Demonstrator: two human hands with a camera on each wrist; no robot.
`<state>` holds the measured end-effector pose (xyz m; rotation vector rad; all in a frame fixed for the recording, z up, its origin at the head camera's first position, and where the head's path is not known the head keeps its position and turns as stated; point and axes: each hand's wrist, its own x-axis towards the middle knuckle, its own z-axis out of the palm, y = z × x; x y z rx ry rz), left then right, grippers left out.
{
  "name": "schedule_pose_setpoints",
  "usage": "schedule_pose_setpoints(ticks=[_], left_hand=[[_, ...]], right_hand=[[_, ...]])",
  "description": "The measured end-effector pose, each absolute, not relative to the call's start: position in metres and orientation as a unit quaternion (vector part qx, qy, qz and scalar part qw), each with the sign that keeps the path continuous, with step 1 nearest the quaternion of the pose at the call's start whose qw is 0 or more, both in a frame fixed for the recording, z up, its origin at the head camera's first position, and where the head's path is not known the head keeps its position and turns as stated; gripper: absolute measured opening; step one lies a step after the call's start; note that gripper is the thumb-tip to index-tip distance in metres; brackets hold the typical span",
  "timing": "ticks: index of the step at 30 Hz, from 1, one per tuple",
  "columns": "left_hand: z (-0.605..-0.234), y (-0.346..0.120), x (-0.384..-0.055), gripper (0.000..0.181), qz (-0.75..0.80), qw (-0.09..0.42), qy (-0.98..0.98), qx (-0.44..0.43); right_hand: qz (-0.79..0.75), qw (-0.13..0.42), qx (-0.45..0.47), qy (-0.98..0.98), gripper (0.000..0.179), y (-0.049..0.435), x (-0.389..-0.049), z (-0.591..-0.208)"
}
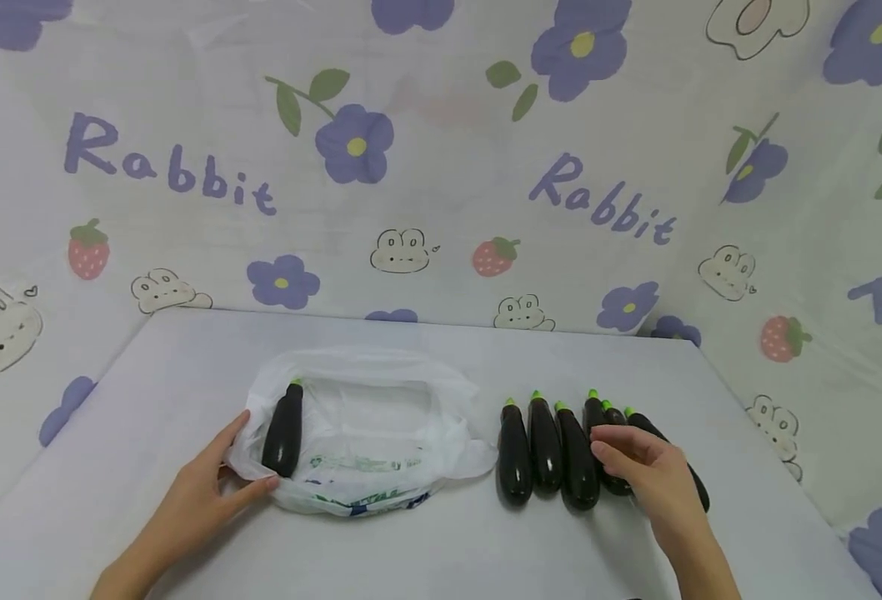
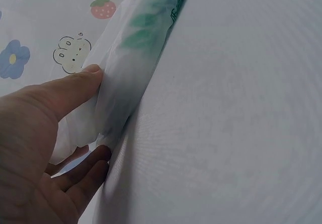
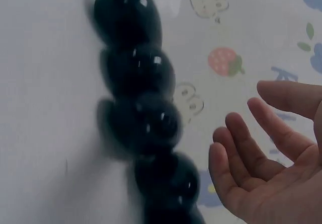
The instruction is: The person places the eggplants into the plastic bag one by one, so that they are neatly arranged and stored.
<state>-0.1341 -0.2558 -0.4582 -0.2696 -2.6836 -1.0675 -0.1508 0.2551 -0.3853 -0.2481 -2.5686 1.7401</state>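
A white plastic bag (image 1: 366,492) with green and blue print lies spread with its mouth facing up. Inside, at its left end, rests one dark eggplant (image 1: 284,433) with a bright green stem end. My left hand (image 1: 212,479) holds the bag's left end, thumb on the near side and fingers around the far corner; the left wrist view shows the thumb (image 2: 83,85) against the plastic. Several more eggplants (image 1: 546,446) lie side by side to the right of the bag. Over the right part of this row is my right hand (image 1: 654,467), fingers loosely bent, nothing in its grasp.
All this lies on a white table (image 1: 441,558). Behind and to the right hangs a pale cloth backdrop (image 1: 441,192) printed with flowers, rabbits and strawberries. The bag's handle end (image 1: 474,458) reaches close to the leftmost eggplant of the row.
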Motion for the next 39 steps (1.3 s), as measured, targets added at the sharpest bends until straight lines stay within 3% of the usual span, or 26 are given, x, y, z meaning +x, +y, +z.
schedule_pose_setpoints(ticks=[5,9,16,21,28,34,39], left_hand=[[-0.456,-0.254,-0.137,0.097,-0.377,0.107,-0.915,-0.091],[-0.455,-0.254,-0.136,0.097,-0.38,0.106,-0.915,-0.089],[-0.457,-0.251,-0.138,0.098,-0.388,0.09,-0.913,-0.087],[-0.457,-0.252,-0.138,0.099,-0.391,0.087,-0.912,-0.088],[-0.458,-0.257,-0.136,0.099,-0.383,0.087,-0.916,-0.084],[-0.459,-0.258,-0.136,0.098,-0.389,0.085,-0.913,-0.086],[-0.459,-0.259,-0.136,0.098,-0.388,0.08,-0.915,-0.08]], right_hand=[[0.472,0.091,-0.078,-0.873,0.045,0.285,-0.156,-0.389],[0.418,0.099,-0.081,-0.899,0.052,0.314,-0.161,-0.392],[0.373,0.05,-0.102,-0.921,0.065,0.365,-0.157,-0.405],[0.403,0.019,-0.131,-0.906,0.063,0.385,-0.152,-0.412],[0.491,-0.009,-0.139,-0.86,0.055,0.388,-0.151,-0.421],[0.483,-0.043,-0.134,-0.864,0.062,0.39,-0.152,-0.425],[0.485,-0.055,-0.111,-0.866,0.056,0.389,-0.154,-0.432]])
